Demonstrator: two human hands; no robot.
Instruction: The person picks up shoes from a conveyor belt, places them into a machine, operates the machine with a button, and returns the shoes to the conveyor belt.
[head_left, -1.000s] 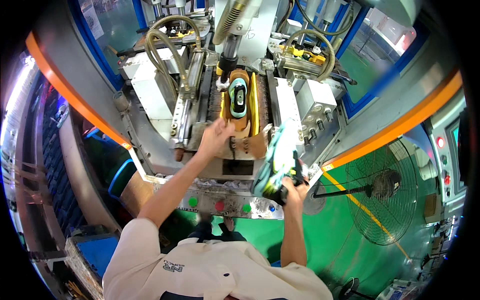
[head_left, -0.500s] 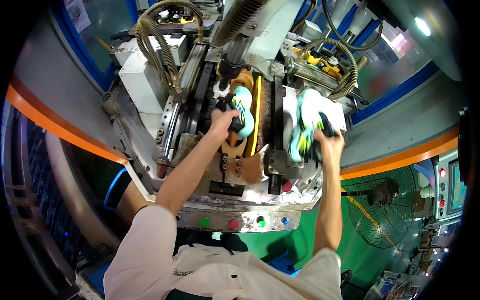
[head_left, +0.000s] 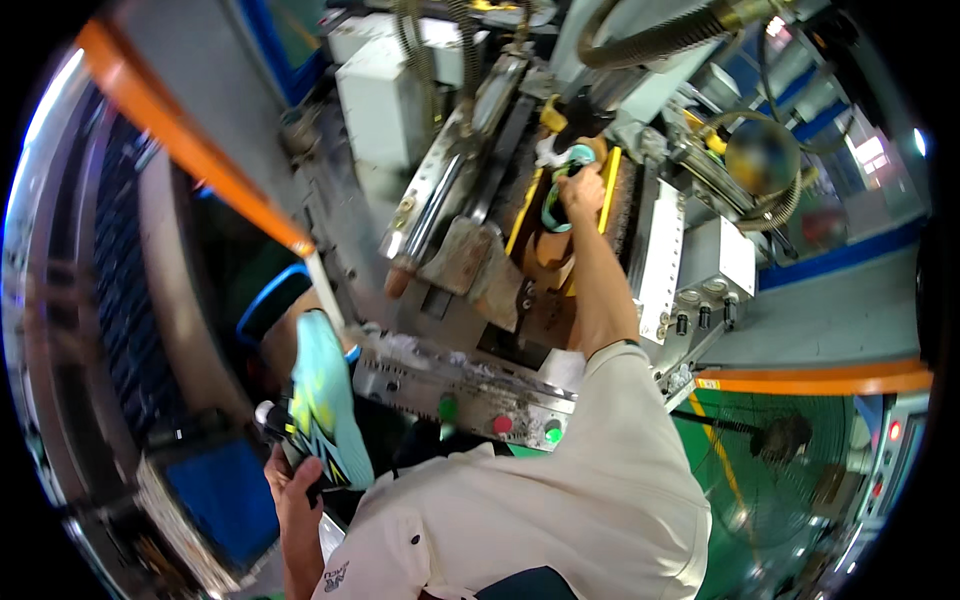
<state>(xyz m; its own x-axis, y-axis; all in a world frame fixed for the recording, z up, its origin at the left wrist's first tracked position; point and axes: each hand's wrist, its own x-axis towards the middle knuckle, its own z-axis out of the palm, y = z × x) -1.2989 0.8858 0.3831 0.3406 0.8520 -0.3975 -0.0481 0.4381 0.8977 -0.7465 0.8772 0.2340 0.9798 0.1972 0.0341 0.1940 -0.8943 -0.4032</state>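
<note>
Left hand [head_left: 297, 490], low at the left, is clenched around a teal shoe [head_left: 325, 405] with yellow and black patterning, smooth-sided, toe pointing up. Just right sits a grey metal control panel [head_left: 460, 385] with round coloured buttons. Right hand [head_left: 582, 188] is curled around another teal shoe [head_left: 560, 190] mounted on the machine.

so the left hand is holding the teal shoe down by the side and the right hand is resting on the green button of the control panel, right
Not quite. The head view shows the right hand up in the machine, on the shoe mounted there, not on the green button. The left hand does hold the teal shoe down at the side.
</note>
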